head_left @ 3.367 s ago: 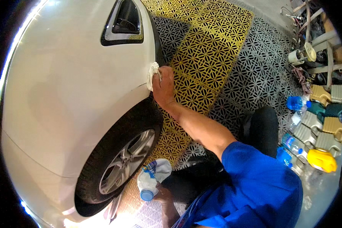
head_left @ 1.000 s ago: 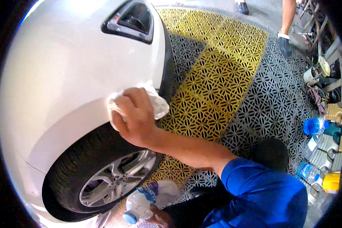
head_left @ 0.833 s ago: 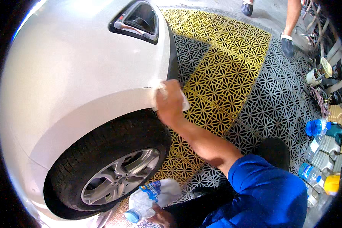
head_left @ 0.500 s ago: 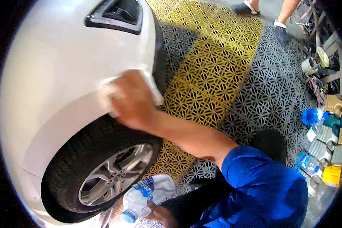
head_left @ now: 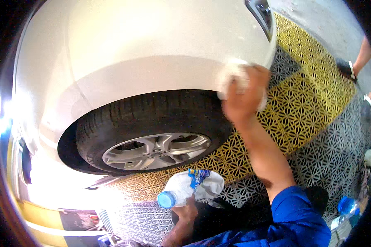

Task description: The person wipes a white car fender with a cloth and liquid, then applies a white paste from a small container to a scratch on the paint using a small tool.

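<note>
My right hand (head_left: pixel 246 96) is closed on a white cloth (head_left: pixel 235 72) and presses it to the pale car body (head_left: pixel 152 66), at the edge of the wheel arch. Motion blurs the fingers a little. Low in the middle, my left hand (head_left: pixel 186 210) grips a clear plastic bottle (head_left: pixel 179 187) with a blue cap (head_left: pixel 166 199), tilted toward the lower left. Whitish material (head_left: pixel 210 185), perhaps another cloth, shows beside the bottle's blue label. Just beyond the bottle stands the car's wheel, with a black tyre (head_left: pixel 152 111) and a silver rim (head_left: pixel 158 150).
Yellow floor grating (head_left: pixel 301 107) and grey floor grating (head_left: pixel 329 144) spread to the right. Another person's foot in a dark shoe (head_left: pixel 347 69) is at the far right. A blue-capped bottle (head_left: pixel 348 204) sits near the lower right. Bright glare covers the lower left.
The view has swung left, so the car and wheel sit further right and more of the car's side shows. My right hand still holds the cloth on the arch; my left still holds the bottle.
</note>
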### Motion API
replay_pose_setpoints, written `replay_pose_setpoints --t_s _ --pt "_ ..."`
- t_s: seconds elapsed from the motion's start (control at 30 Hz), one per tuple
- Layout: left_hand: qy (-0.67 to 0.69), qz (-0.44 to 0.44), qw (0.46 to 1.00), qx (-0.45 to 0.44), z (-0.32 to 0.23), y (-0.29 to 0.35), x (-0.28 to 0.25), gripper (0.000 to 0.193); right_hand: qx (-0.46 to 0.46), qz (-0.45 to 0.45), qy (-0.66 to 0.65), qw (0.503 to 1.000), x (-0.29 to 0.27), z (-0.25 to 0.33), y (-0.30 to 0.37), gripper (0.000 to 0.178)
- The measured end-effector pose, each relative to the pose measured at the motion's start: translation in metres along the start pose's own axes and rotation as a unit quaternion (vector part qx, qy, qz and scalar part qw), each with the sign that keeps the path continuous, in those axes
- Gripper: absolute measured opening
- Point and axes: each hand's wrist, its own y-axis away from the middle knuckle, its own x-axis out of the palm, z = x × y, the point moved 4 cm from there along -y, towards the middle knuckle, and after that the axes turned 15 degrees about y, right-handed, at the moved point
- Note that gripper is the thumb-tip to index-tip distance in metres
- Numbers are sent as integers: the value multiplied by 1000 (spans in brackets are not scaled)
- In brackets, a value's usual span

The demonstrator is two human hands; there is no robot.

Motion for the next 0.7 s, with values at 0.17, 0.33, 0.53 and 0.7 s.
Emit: replay_pose_setpoints --t_s 0.17,0.33,0.53,0.7 --pt "-32 35 999 13 -30 -9 8 58 203 17 40 978 13 -1 15 14" --pt "36 -13 999 -17 25 -33 0 71 12 -40 -186 982 25 156 -45 15" --pt "-75 -154 985 0 6 -24 -34 88 -57 -47 -113 991 39 87 -5 16" --pt "-170 -179 968 35 -11 -15 -45 87 368 87 12 926 23 -112 64 17"
